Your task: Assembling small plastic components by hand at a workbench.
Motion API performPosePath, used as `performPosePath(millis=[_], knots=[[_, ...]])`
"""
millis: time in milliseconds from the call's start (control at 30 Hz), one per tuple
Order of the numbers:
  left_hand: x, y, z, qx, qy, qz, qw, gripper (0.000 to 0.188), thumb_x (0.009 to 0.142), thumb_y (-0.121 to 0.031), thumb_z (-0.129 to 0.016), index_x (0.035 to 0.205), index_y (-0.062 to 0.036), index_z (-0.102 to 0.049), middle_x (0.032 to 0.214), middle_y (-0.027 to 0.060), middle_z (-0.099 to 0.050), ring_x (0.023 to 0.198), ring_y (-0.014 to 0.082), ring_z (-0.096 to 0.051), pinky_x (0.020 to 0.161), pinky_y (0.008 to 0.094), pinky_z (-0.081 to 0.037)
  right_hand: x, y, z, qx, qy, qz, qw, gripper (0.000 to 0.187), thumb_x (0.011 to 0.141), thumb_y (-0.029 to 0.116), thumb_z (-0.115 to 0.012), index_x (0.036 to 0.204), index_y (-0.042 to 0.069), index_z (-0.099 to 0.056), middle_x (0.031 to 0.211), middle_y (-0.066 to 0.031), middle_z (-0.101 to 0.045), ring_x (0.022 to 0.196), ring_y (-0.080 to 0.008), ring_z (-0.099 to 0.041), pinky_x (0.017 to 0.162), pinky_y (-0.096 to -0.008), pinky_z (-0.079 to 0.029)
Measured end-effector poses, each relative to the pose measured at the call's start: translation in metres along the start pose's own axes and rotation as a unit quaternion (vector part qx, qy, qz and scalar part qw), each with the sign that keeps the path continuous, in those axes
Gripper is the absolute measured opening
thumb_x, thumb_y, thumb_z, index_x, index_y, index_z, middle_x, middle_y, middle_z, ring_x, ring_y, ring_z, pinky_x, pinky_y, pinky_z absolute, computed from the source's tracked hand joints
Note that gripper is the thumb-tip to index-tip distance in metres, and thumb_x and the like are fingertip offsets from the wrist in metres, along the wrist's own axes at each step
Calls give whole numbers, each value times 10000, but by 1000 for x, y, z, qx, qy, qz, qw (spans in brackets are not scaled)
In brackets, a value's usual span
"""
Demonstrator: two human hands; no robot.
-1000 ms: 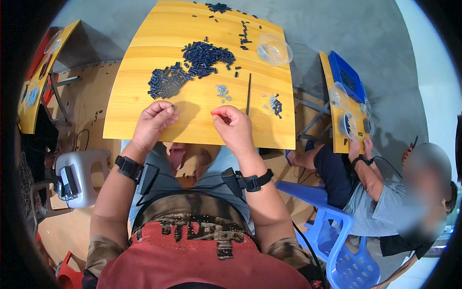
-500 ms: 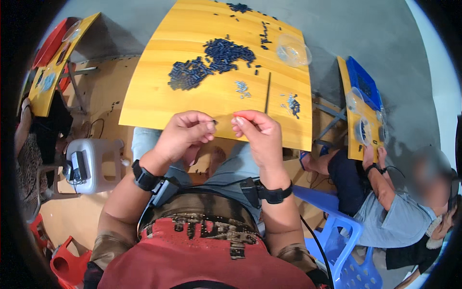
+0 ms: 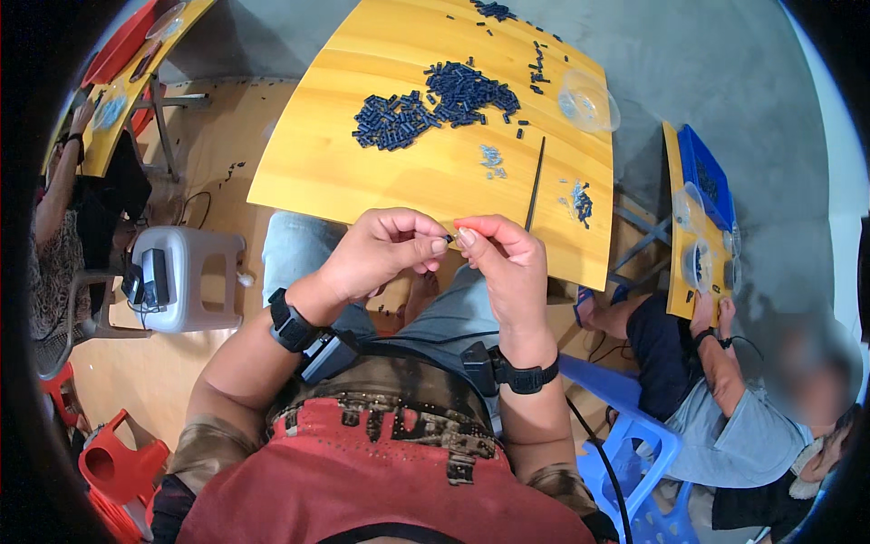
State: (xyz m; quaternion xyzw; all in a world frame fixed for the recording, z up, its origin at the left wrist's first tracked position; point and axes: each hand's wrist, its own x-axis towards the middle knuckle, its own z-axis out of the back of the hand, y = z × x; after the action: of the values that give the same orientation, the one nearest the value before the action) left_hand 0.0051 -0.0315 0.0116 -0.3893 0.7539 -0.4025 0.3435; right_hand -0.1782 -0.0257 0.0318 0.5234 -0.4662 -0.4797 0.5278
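My left hand (image 3: 385, 252) and my right hand (image 3: 504, 263) meet fingertip to fingertip over my lap, just in front of the near edge of the yellow wooden table (image 3: 362, 172). Between the fingertips sits a tiny dark part (image 3: 450, 238), pinched from both sides; its shape is too small to make out. On the table beyond lies a heap of small dark blue pieces (image 3: 435, 104). A thin dark rod (image 3: 535, 184) lies to the right of centre, with a small cluster of grey bits (image 3: 492, 161) and a little pile of dark pieces (image 3: 580, 201) near it.
A clear plastic bowl (image 3: 587, 100) stands at the table's far right. A seated person (image 3: 725, 399) works at a second yellow table (image 3: 681, 227) with a blue tray (image 3: 705, 177) on my right. A white stool (image 3: 186, 276) stands on my left, red stools (image 3: 118, 462) lower left.
Both hands have drawn back from the tabletop toward my body and come together over my lap, fingertips now touching around the small part.
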Motion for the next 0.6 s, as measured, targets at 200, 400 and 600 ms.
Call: performPosePath(millis=[200,400,600], knots=[[-2,0,-2,-11,-1,-5,1000,175,856,-142,-644,966,-7,-630,829,16,-641,717,64,-580,668,205,-494,-2,3,-6,-14,8,-8,1000,101,831,54,-637,905,-9,-665,827,-28,-657,736,-65,-571,669,-200,-453],[-3,-4,-4,4,-13,4,1000,166,849,-142,-652,938,-3,-641,793,9,-636,700,60,-568,642,205,-480,-4,1,-9,-36,-8,3,999,89,828,38,-631,897,-8,-665,832,-31,-655,745,-68,-576,677,-201,-457],[-2,-3,-2,14,-33,6,999,166,846,-145,-656,923,2,-643,777,8,-634,692,60,-566,631,206,-477,-4,3,-21,-149,-37,94,984,79,812,23,-625,876,-11,-655,780,-58,-624,687,-119,-575,630,-235,-452]])
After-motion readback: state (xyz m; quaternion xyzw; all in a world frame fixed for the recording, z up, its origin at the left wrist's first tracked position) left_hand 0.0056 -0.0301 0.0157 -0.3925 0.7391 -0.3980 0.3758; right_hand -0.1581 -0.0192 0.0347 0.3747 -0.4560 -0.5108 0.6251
